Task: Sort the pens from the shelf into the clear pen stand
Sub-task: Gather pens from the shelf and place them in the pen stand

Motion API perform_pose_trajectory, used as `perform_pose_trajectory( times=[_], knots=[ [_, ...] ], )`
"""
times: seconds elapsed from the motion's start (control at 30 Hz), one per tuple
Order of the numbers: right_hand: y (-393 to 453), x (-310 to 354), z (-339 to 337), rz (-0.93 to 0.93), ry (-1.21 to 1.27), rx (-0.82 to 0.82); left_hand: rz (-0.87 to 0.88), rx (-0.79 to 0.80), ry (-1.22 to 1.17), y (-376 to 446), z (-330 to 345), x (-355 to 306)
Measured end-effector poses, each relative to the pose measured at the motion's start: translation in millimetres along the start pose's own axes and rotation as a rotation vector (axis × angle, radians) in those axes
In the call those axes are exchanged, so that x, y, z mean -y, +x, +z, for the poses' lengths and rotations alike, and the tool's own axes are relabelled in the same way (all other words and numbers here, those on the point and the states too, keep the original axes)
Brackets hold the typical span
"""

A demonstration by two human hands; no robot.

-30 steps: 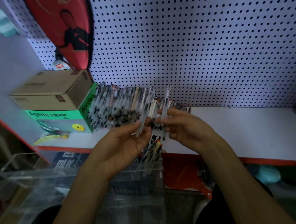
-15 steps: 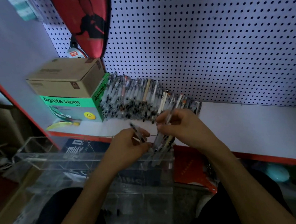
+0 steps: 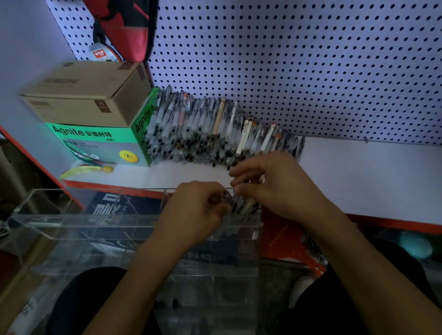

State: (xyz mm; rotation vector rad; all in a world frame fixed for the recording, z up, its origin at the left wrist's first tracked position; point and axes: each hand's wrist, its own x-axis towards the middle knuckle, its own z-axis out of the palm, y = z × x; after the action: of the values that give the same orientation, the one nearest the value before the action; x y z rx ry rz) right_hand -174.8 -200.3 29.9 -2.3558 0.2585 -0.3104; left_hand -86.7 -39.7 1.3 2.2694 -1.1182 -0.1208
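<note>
A long row of pens (image 3: 204,127) leans against the pegboard on the white shelf (image 3: 370,176). Below the shelf's front edge sits the clear pen stand (image 3: 83,222), divided into compartments. A small bunch of pens (image 3: 244,207) stands in its right-hand compartment. My left hand (image 3: 194,210) is curled over that compartment and grips the pens there. My right hand (image 3: 272,182) pinches the tops of the same bunch from the right. The pen tips are hidden by my fingers.
A brown carton (image 3: 88,95) sits on a green box (image 3: 102,143) at the shelf's left end. A red bag (image 3: 128,20) hangs on the pegboard (image 3: 311,58). The shelf has a red front edge (image 3: 399,226). My knees are under the stand.
Both hands came down from in front of the pen row to the stand's right compartment, bringing the held pens into it. The camera tilted lower and nearer.
</note>
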Motion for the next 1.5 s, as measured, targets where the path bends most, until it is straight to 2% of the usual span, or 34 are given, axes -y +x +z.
perform_pose_trajectory(
  times=[0.1, 0.23, 0.33, 0.47, 0.6, 0.77, 0.87, 0.93, 1.03, 1.17, 1.27, 1.37, 1.5],
  knots=[
    [0.6, -2.2, 4.1, -0.004, -0.091, 0.043, 0.030, 0.003, 0.085, -0.8, 5.0, -2.2],
    [-6.0, -7.6, -1.2, -0.018, -0.028, 0.085, -0.010, -0.004, -0.056, -3.3, 3.1, 0.4],
    [-9.4, -14.7, -13.7, 0.019, 0.104, 0.002, -0.059, -0.018, -0.214, -3.8, -3.5, 4.6],
    [-9.9, -24.8, -35.6, 0.112, 0.230, -0.152, -0.033, -0.099, -0.311, 5.6, -24.2, -3.1],
    [4.2, -39.2, -51.8, 0.239, 0.163, -0.187, 0.048, -0.108, -0.271, 37.0, -38.9, -22.9],
    [45.1, -66.0, -45.6, 0.260, -0.083, -0.136, 0.148, 0.028, 0.092, 101.8, -17.0, -36.9],
    [63.5, -82.3, -32.8, 0.219, -0.202, -0.139, 0.257, 0.120, 0.507, 129.9, 3.8, -32.3],
    [69.7, -89.8, -26.5, 0.195, -0.265, -0.072, 0.318, 0.218, 0.821, 139.5, 13.0, -24.9],
    [77.5, -99.3, -16.1, 0.182, -0.353, 0.007, 0.387, 0.237, 0.986, 146.4, 19.3, -13.7],
    [88.9, -103.6, -13.7, 0.156, -0.393, -0.052, 0.580, 0.054, 0.871, 157.7, 19.9, -2.7],
    [88.3, -105.8, -20.8, 0.169, -0.343, -0.042, 0.607, -0.009, 0.764, 163.9, 18.1, -2.4],
    [82.7, -107.0, -25.2, 0.150, -0.207, -0.068, 0.519, -0.103, 0.661, 165.6, 16.8, -6.0],
    [77.8, -98.4, -35.6, 0.169, 0.023, -0.209, 0.303, -0.145, 0.540, 166.7, 17.7, -10.3]
  ],
)
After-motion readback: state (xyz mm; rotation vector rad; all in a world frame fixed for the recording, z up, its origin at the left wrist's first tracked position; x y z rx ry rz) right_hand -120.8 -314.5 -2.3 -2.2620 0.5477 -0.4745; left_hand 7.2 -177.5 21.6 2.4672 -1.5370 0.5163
